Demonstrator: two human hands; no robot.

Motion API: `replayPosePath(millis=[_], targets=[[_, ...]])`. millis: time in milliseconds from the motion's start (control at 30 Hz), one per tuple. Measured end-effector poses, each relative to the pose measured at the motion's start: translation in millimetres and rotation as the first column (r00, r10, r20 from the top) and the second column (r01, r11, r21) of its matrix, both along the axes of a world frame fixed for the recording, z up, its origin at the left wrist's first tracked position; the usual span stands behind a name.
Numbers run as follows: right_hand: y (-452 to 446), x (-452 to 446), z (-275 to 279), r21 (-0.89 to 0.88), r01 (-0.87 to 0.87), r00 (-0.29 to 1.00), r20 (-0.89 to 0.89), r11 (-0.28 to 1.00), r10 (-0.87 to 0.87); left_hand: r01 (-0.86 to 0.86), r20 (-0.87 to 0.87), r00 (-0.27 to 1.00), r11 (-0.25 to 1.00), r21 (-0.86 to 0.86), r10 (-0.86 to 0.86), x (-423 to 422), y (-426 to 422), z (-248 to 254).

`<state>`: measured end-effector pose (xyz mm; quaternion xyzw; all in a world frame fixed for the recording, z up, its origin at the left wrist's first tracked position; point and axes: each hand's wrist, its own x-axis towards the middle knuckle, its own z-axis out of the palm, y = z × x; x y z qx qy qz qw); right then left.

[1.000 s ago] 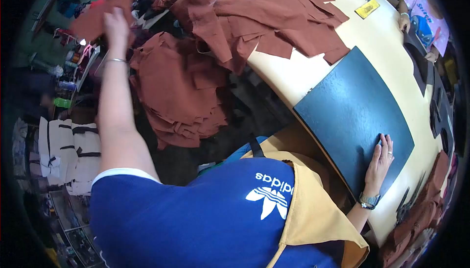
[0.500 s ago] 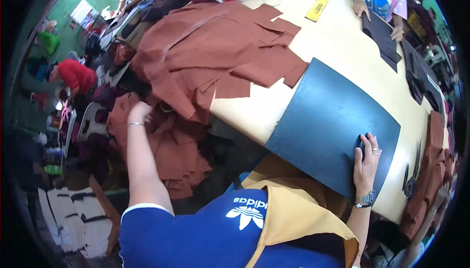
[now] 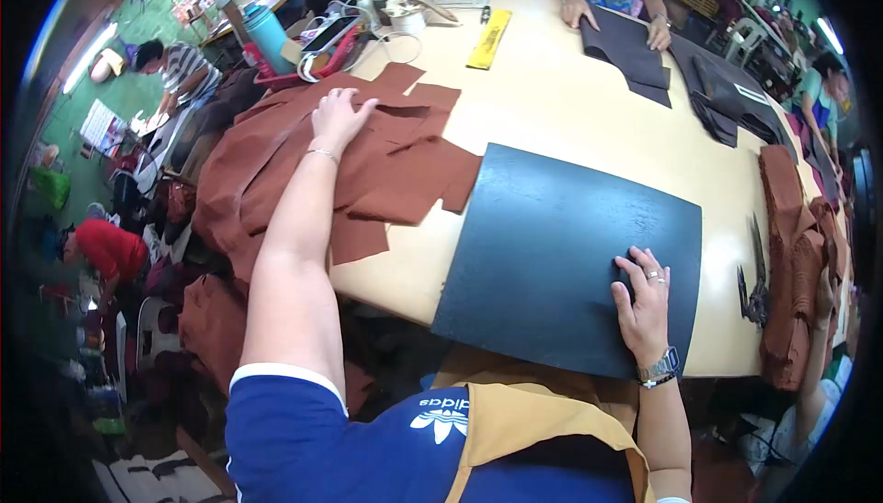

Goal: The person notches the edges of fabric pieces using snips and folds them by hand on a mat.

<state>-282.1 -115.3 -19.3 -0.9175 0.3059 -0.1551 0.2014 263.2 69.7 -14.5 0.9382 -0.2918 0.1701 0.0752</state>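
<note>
My left hand [image 3: 340, 120] reaches over a heap of rust-brown cut fabric pieces [image 3: 276, 158] on the left part of the table. Its fingers are bent a little, with the thumb apart, and they rest on the upper pieces; I see nothing gripped. On the dark, smooth rectangular board [image 3: 561, 255] before me lies my right hand [image 3: 646, 305], fingers stretched out and empty. The board's left corner comes close to the fabric's right edge.
Across the pale table [image 3: 524, 103] a person handles dark fabric [image 3: 627, 54]. A yellow strip [image 3: 489, 40] and a red basket [image 3: 336, 60] are at the back. Black scissors [image 3: 754, 287] and stacked brown pieces [image 3: 787, 264] lie at the right, where another person's hand shows.
My left hand has moved from the fabric hanging beside the table up onto the heap on the tabletop. The view has shifted; my right hand remains on the board.
</note>
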Motion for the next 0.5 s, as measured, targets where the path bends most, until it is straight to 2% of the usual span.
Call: replayPosePath(millis=[67,167,200,300,333,367,433,500], targets=[[-1,0,1,0.024,-0.002,1.0,0.018,1.0,0.001,-0.046,0.081,0.996,0.999,-0.007,0.046,-17,-33,-16],[-2,0,0,0.028,-0.006,1.0,0.027,1.0,0.006,-0.03,-0.02,0.999,0.995,0.095,0.032,-18,-45,-23],[-2,-1,-1,0.027,-0.006,1.0,0.03,1.0,0.005,0.007,0.007,1.0,0.996,0.086,-0.008,-16,-44,-24],[-2,-1,-3,0.021,-0.008,0.999,0.044,1.0,0.007,-0.027,-0.113,0.994,0.954,-0.299,-0.008,-2,-42,-27],[-2,-1,-2,0.024,-0.007,0.999,0.049,1.0,0.006,0.0,0.037,0.999,0.918,-0.398,0.016,-4,-42,-24],[-2,-1,-2,0.025,-0.006,0.998,0.057,1.0,0.005,0.012,-0.016,1.0,0.828,-0.56,-0.026,-5,-43,-18],[-2,-3,-2,0.024,-0.007,0.998,0.058,1.0,0.006,-0.001,-0.098,0.985,0.571,-0.821,-0.139,-18,-46,5],[-3,-2,-3,0.046,-0.032,0.993,0.116,0.998,0.027,0.192,0.114,0.975,0.469,-0.862,-0.189,-48,-51,25]])
